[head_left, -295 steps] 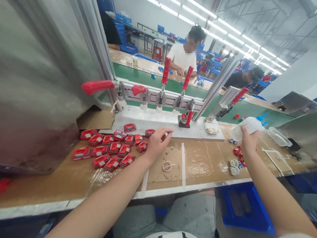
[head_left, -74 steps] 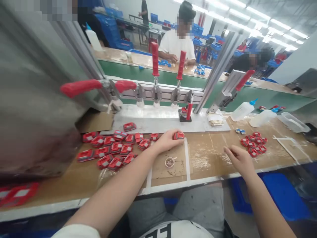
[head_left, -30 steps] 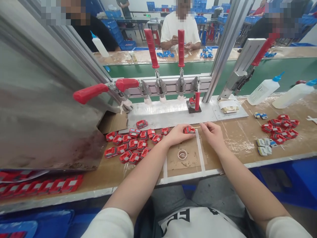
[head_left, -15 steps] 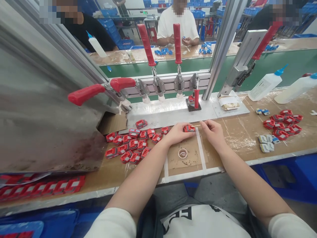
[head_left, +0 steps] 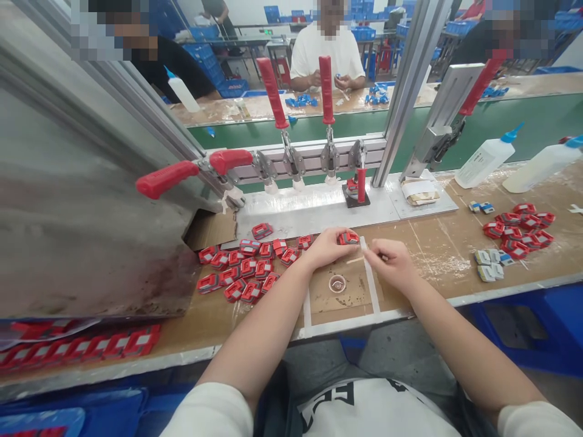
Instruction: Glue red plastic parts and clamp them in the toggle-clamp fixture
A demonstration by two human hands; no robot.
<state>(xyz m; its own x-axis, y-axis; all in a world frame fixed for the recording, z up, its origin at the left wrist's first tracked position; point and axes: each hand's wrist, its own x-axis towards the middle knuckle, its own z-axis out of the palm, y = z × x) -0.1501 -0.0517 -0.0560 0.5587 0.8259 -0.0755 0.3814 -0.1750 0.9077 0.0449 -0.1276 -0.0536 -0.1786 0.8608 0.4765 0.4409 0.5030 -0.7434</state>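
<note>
My left hand (head_left: 328, 246) is closed around a small red and grey plastic part (head_left: 348, 238), its recessed side facing up. To the right, my right hand (head_left: 389, 258) pinches a thin pale stick (head_left: 355, 261), whose tip points left, just below the part and apart from it. A small round cup (head_left: 337, 283) with dark liquid stands nearer to me, on a cardboard piece (head_left: 328, 311) edged with white tape. Many similar red parts (head_left: 248, 267) lie in a cluster left of my left hand.
Toggle clamps with red handles (head_left: 325, 91) hang on a metal frame behind my hands; one clamp (head_left: 361, 185) is down on a red part. On the right lie more red parts (head_left: 514, 230), pale small blocks (head_left: 487, 265) and squeeze bottles (head_left: 487, 158). Co-workers (head_left: 327, 57) sit opposite.
My right hand has moved down towards me with the stick, away from the red part. The left hand still holds the part in nearly the same place. The view has shifted slightly.
</note>
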